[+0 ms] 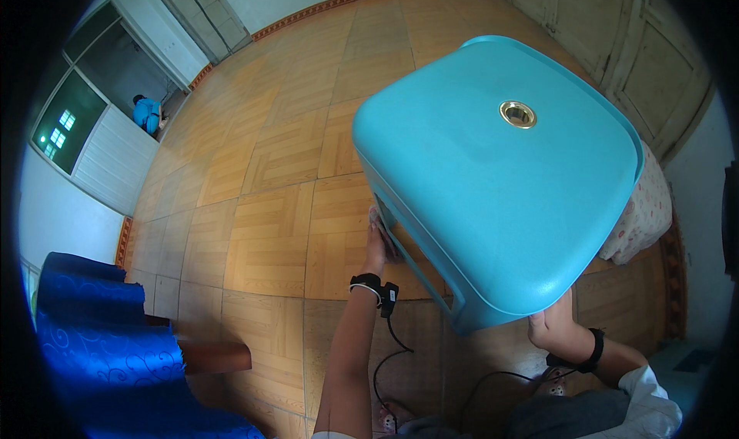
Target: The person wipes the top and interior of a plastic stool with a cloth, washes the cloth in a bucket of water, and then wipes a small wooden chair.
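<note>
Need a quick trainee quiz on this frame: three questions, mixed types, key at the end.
1. The turquoise stool has a round opening in its seat. Rim colour: A) black, B) gold, C) red?
2. True or false: the shiny blue cloth is on the picture's right side.
3. Which of the wearer's hands is at the near edge of the seat, partly hidden by it?

Key:
1. B, gold.
2. False; it is at lower left.
3. The right hand.
</note>
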Action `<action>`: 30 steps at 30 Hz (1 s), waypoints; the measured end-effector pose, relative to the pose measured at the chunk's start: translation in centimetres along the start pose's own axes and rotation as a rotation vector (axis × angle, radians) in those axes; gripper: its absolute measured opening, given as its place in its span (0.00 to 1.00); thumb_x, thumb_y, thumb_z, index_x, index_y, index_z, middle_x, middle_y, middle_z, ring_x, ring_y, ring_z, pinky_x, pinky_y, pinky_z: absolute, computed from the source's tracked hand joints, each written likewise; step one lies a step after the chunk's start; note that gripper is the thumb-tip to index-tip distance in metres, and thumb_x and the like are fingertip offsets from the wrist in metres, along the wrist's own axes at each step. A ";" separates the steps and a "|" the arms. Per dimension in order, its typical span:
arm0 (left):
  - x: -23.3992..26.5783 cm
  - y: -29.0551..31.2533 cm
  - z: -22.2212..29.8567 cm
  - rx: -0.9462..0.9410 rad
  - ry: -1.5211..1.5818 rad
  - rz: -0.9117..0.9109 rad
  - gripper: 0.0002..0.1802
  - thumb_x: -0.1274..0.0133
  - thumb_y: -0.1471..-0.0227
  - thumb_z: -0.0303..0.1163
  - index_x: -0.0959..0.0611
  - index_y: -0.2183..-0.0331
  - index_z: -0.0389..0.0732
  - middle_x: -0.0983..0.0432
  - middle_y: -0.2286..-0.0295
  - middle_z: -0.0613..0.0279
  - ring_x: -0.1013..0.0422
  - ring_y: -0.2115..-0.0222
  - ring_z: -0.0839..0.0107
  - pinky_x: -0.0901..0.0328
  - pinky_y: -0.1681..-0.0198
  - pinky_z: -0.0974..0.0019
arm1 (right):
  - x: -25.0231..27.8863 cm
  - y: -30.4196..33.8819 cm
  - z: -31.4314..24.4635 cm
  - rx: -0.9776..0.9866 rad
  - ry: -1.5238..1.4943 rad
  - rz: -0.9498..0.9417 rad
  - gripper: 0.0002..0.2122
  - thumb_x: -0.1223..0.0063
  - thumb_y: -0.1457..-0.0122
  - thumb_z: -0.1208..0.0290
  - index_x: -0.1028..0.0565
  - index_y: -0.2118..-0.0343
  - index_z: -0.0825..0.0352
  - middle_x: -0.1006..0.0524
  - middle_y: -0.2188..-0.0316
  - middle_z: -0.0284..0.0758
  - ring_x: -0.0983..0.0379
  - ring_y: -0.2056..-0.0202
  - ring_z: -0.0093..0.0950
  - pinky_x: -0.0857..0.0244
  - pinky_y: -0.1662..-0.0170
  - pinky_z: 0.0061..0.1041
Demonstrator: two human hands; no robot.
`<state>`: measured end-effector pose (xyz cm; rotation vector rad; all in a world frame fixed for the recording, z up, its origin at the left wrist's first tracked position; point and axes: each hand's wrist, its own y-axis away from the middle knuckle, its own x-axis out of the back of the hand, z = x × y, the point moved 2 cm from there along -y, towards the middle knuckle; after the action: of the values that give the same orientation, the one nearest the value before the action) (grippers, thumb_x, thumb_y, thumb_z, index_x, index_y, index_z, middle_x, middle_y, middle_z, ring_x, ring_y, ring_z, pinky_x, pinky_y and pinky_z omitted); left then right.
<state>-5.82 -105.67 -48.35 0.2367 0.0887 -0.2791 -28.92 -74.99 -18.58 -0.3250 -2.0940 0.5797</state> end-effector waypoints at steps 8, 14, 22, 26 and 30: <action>0.4 1.3 1.7 0.100 -0.022 0.043 0.28 0.76 0.42 0.56 0.36 0.53 0.45 0.27 0.68 0.56 0.27 0.71 0.64 0.31 0.75 0.62 | -0.3 0.2 0.1 0.009 0.003 -0.025 0.23 0.69 0.40 0.57 0.27 0.81 0.68 0.28 0.85 0.43 0.33 0.85 0.42 0.42 0.79 0.38; -2.3 2.1 3.2 0.123 0.062 -0.014 0.30 0.76 0.41 0.54 0.43 0.45 0.44 0.38 0.51 0.52 0.36 0.53 0.59 0.37 0.55 0.56 | -0.1 0.5 0.7 -0.014 0.024 -0.034 0.24 0.70 0.39 0.56 0.27 0.82 0.68 0.29 0.86 0.43 0.33 0.85 0.42 0.43 0.80 0.38; -1.5 1.0 1.2 0.117 -0.018 -0.003 0.33 0.79 0.43 0.57 0.44 0.45 0.45 0.37 0.51 0.52 0.36 0.52 0.56 0.35 0.55 0.51 | 0.0 0.1 0.6 0.004 0.011 -0.011 0.24 0.70 0.39 0.56 0.27 0.80 0.69 0.28 0.84 0.43 0.32 0.84 0.42 0.41 0.79 0.38; -0.8 0.4 0.3 0.055 -0.038 -0.006 0.34 0.79 0.43 0.59 0.44 0.45 0.45 0.37 0.51 0.51 0.35 0.53 0.55 0.34 0.57 0.50 | -0.1 0.1 0.7 0.005 0.018 -0.022 0.24 0.70 0.39 0.56 0.26 0.79 0.70 0.28 0.83 0.44 0.32 0.84 0.43 0.41 0.79 0.38; 0.1 -0.2 -0.3 0.075 -0.017 -0.017 0.34 0.78 0.44 0.59 0.44 0.45 0.46 0.35 0.52 0.51 0.33 0.56 0.55 0.32 0.59 0.51 | -0.1 0.0 0.6 -0.006 0.003 -0.033 0.23 0.69 0.39 0.57 0.26 0.79 0.70 0.27 0.83 0.44 0.32 0.84 0.43 0.41 0.79 0.39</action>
<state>-5.82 -105.78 -48.66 0.3077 0.0630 -0.3014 -29.34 -75.21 -18.91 -0.2945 -2.0942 0.5534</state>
